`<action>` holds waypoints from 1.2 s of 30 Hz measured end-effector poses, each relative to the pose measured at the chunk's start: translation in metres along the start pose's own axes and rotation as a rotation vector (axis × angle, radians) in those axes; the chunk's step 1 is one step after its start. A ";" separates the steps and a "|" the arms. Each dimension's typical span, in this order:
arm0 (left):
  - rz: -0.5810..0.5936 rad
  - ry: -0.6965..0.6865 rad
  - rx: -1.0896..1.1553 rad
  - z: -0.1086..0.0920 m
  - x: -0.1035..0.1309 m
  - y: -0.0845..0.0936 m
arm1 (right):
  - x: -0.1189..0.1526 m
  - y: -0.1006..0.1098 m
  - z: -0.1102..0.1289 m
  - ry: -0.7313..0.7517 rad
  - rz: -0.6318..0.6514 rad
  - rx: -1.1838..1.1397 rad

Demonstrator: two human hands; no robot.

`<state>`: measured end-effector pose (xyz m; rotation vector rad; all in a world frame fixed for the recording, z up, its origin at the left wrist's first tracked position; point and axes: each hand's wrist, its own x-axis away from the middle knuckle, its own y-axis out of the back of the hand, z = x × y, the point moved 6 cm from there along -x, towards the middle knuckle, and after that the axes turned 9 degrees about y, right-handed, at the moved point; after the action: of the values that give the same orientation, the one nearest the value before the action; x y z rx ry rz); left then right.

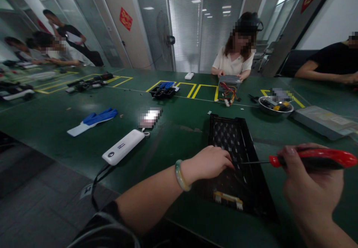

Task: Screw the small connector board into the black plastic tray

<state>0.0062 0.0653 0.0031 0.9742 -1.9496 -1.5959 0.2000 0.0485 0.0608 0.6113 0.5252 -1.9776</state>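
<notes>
A red and black screwdriver (316, 158) lies in my right hand (313, 184), whose fingers are wrapped round the handle. Its thin shaft points left, and the tip ends close to the fingertips of my left hand (209, 162). That hand reaches over a long black panel (256, 158) with a patterned inner face. Its fingers are curled together at the panel; what they pinch, if anything, is hidden. Near the panel's close end sits a small yellowish strip (228, 197) with white ends. A green bangle (181, 175) circles my left wrist.
Left on the green table (167, 147) are a white power bank (123, 147), a phone (151, 117) and a blue-white glove (93, 121). A metal bowl (275, 110) and a grey metal cover (326, 121) lie right. Opposite, a person (235, 57) handles a wired metal box (229, 84).
</notes>
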 end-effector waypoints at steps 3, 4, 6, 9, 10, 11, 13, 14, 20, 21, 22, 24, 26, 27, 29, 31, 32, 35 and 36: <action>0.004 0.021 0.013 0.003 -0.002 -0.002 | 0.003 -0.003 0.004 0.054 0.044 0.037; 0.003 0.025 0.015 0.004 -0.002 -0.002 | 0.003 -0.004 0.005 0.060 0.054 0.039; -0.006 0.039 0.012 0.004 -0.002 -0.001 | 0.003 -0.005 0.006 0.062 0.062 0.041; -0.023 0.045 -0.018 0.004 -0.002 0.001 | 0.003 -0.006 0.008 0.072 0.075 0.061; -0.025 0.035 -0.031 0.003 -0.001 0.000 | 0.003 -0.006 0.009 0.082 0.080 0.070; -0.023 0.020 -0.041 0.003 -0.001 0.000 | 0.003 -0.006 0.010 0.091 0.082 0.074; -0.020 0.000 -0.050 0.002 -0.001 -0.001 | 0.003 -0.007 0.012 0.103 0.084 0.073; -0.019 -0.001 -0.048 0.003 -0.001 -0.001 | 0.002 -0.007 0.012 0.104 0.083 0.076; -0.020 0.027 -0.050 0.004 -0.002 0.000 | 0.001 -0.007 0.008 0.085 0.087 0.107; -0.028 0.024 -0.051 0.003 -0.001 0.001 | 0.001 -0.007 0.007 0.080 0.094 0.107; -0.033 0.012 -0.051 0.003 -0.001 0.002 | 0.001 -0.007 0.006 0.076 0.099 0.110; -0.034 -0.031 -0.056 0.000 0.000 0.004 | 0.001 -0.006 0.003 0.071 0.100 0.124; -0.027 -0.070 -0.073 -0.002 0.001 0.004 | 0.002 -0.006 0.001 0.070 0.099 0.139; -0.026 -0.078 -0.082 -0.002 0.002 0.004 | 0.002 -0.006 0.001 0.071 0.095 0.144; -0.035 -0.074 -0.092 -0.002 0.001 0.004 | 0.002 -0.005 0.000 0.065 0.089 0.160; -0.052 -0.056 -0.086 -0.001 0.000 0.004 | 0.002 -0.005 0.000 0.064 0.092 0.186; -0.058 -0.043 -0.081 -0.001 0.000 0.004 | 0.002 -0.006 0.000 0.062 0.097 0.197; -0.066 -0.013 -0.069 0.000 0.000 0.004 | 0.001 -0.006 0.001 0.073 0.111 0.240; -0.065 -0.009 -0.065 0.001 0.000 0.005 | 0.001 -0.006 0.001 0.075 0.112 0.250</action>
<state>0.0047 0.0662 0.0074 1.0157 -1.8774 -1.6911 0.1939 0.0501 0.0615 0.8539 0.2833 -1.9338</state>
